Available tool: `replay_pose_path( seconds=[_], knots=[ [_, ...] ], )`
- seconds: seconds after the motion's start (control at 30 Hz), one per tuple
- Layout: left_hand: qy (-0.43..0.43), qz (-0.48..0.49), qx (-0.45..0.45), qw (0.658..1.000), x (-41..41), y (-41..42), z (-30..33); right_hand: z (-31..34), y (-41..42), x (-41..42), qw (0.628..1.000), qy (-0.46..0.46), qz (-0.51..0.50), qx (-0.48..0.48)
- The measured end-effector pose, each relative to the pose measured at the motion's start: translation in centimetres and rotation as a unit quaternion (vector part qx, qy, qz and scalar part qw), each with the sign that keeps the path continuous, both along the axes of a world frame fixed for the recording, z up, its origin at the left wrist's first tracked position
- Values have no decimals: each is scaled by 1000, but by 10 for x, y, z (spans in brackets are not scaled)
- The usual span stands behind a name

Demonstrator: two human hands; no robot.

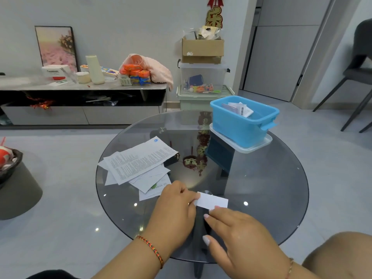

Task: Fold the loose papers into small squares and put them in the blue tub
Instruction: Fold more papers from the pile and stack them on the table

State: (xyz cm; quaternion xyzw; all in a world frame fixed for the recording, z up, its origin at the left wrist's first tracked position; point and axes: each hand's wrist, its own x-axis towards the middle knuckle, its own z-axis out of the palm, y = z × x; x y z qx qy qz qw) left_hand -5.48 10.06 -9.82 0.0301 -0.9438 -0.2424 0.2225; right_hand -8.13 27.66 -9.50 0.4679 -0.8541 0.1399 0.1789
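Note:
A small folded white paper (pixel 213 201) lies on the round glass table (pixel 261 198) near its front. My left hand (pixel 177 206) pinches the paper's left end with curled fingers. My right hand (pixel 237 232) lies flat, its fingertips touching the paper's near edge. A pile of loose printed papers (pixel 138 164) is spread on the table's left side. The blue tub (pixel 241 121) stands on its clear lid at the far right of the table, with a few folded papers inside.
A low sideboard (pixel 80 87) with boxes and a vase runs along the far wall. Stacked storage bins (pixel 203 83) stand behind the table. A dark stool (pixel 18 190) is at the left, chair legs at the right.

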Motion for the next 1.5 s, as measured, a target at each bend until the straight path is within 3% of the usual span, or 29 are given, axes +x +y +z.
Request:
replay_pose_path(
  seconds=[0.1,0.23,0.37,0.43,0.7,0.9,1.03,1.17,1.3,1.4,1.5],
  knots=[
    [24,0,-28,999,7,-7,11,3,-1,-6,1000,-21,-5,-14],
    [84,126,-59,987,10,-39,27,12,-1,-17,999,-35,-7,-35],
    [-69,215,-39,973,13,-66,32,15,-5,-31,997,-25,4,-68],
    [-101,212,-35,971,14,-70,29,17,-7,-32,996,-11,12,-87],
    [-86,208,-85,971,13,-83,27,19,-14,-33,995,-9,27,-100],
    [-83,181,-54,978,14,-84,29,17,-15,-30,998,-67,2,-20],
    [-105,194,-152,963,11,-80,30,22,-18,-35,992,-126,-26,11],
    [-131,197,-215,948,7,-76,26,24,-24,-47,989,-108,-71,77],
    [-51,182,-219,957,7,-87,26,21,-27,-60,981,-85,-123,126],
    [107,136,-194,966,13,-85,27,19,-26,-67,979,-80,-142,121],
    [189,96,-167,963,21,-67,35,22,-25,-65,980,-85,-142,111]
  ],
)
